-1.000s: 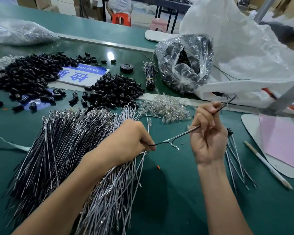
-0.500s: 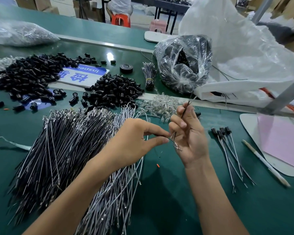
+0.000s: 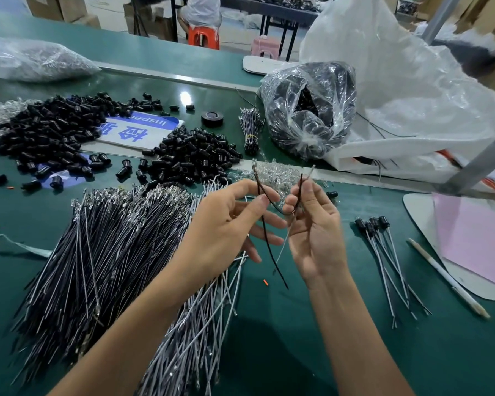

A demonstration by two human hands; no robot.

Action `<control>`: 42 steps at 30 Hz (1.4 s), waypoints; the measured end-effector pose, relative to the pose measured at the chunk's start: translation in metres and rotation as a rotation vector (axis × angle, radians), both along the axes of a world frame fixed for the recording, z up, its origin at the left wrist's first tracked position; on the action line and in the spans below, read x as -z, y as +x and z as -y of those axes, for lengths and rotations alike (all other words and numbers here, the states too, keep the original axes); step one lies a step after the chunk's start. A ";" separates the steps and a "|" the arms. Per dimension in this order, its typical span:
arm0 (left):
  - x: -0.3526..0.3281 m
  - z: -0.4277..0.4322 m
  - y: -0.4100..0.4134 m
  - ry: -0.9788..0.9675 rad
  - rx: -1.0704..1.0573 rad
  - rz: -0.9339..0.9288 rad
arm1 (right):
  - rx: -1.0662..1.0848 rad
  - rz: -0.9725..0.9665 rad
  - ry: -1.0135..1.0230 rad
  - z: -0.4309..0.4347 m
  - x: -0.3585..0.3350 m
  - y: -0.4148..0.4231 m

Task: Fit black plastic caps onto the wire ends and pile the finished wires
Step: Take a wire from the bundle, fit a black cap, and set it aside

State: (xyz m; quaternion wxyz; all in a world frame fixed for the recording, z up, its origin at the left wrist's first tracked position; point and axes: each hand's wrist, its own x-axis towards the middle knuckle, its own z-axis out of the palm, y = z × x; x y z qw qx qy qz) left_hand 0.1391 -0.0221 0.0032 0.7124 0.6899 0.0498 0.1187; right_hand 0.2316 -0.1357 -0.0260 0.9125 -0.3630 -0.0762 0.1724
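My left hand (image 3: 229,224) and my right hand (image 3: 312,224) are raised together above the green table (image 3: 297,338). The left one pinches a black wire (image 3: 272,252) that hangs down between them. The right one pinches a black wire and a white wire (image 3: 300,187) with their upper ends pointing up. A big heap of black and white wires (image 3: 103,252) lies at lower left. Loose black caps (image 3: 195,155) are piled behind it, with more caps (image 3: 46,132) at far left. A few capped wires (image 3: 383,252) lie to the right.
A clear bag of black parts (image 3: 309,110) and a large white sack (image 3: 412,95) stand at the back right. Clear small parts (image 3: 277,172) lie behind my hands. A pencil (image 3: 446,278) and pink paper (image 3: 475,241) lie at right. A tape roll (image 3: 212,118) sits mid-back.
Both hands rose and drew the wires upright between them. The left hand came off the wire heap and now pinches a black wire that hangs free.
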 end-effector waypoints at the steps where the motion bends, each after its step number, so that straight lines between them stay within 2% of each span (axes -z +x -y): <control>1: 0.000 0.001 0.001 -0.036 -0.008 0.006 | -0.005 0.006 -0.004 -0.001 0.000 -0.001; 3: 0.002 0.001 0.002 -0.056 -0.058 0.028 | -0.025 0.004 0.002 -0.002 0.000 -0.002; 7: 0.005 -0.002 0.004 0.023 -0.227 0.059 | -0.079 -0.013 0.032 -0.005 0.001 -0.004; 10: 0.005 -0.003 0.003 -0.015 -0.297 0.068 | -0.127 -0.035 0.073 -0.005 0.002 -0.004; 15: 0.002 0.000 0.003 -0.083 -0.332 0.114 | -0.193 -0.069 0.113 -0.004 0.001 -0.005; 20: 0.001 0.003 0.005 -0.085 -0.332 0.132 | -0.210 -0.005 0.021 -0.005 0.001 -0.008; 24: 0.000 0.004 0.007 -0.107 -0.295 0.145 | -0.271 0.026 0.051 -0.006 0.002 -0.011; 26: 0.000 0.003 0.007 -0.104 -0.291 0.140 | -0.236 -0.007 0.097 -0.003 0.001 -0.007; 30: 0.001 -0.001 0.002 -0.111 -0.281 0.119 | -0.006 -0.129 0.194 0.011 -0.005 0.007; 34: 0.004 -0.002 -0.001 -0.107 -0.264 0.093 | 0.133 -0.140 0.219 0.017 -0.008 0.011; 42: 0.005 0.001 0.001 -0.060 -0.117 0.059 | 0.185 0.023 0.030 0.004 -0.005 0.001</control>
